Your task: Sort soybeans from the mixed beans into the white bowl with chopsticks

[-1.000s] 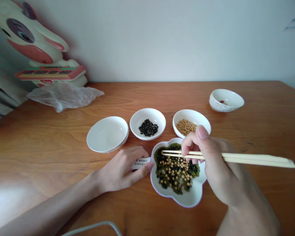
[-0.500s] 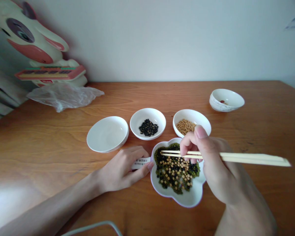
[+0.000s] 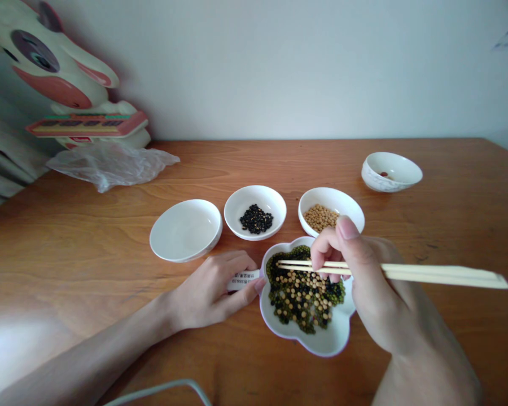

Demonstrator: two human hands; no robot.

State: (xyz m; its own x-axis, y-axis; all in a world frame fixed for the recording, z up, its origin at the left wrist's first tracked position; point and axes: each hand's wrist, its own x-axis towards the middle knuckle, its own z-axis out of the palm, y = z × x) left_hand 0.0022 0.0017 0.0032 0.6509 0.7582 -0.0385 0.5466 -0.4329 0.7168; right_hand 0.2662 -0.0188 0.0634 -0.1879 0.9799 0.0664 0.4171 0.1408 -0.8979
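Observation:
My left hand [image 3: 220, 290] is closed around the labelled handle [image 3: 243, 280] of a flower-shaped bowl [image 3: 328, 341] with a lilac rim. Mixed beans [image 3: 300, 293], green, black and tan, lie in this bowl. Over its right side, my right hand [image 3: 376, 287] grips a pair of wooden chopsticks [image 3: 432, 273]. Their tips are among the beans at the bowl's upper left; whether they pinch a bean I cannot tell. Just behind stand a white bowl of black beans [image 3: 256, 219] and a white bowl of tan soybeans [image 3: 320, 216], the latter partly covered by my right hand.
An empty-looking white bowl [image 3: 186, 231] stands left of the black beans. At the back right is another white bowl [image 3: 392, 172] with small reddish bits. A clear plastic bag [image 3: 114, 164] lies before a cow-shaped toy keyboard [image 3: 88, 124]. A grey cable [image 3: 165, 387] crosses the front edge.
The chopsticks and my right hand have shifted very slightly right. My left hand and the flower-shaped bowl look the same.

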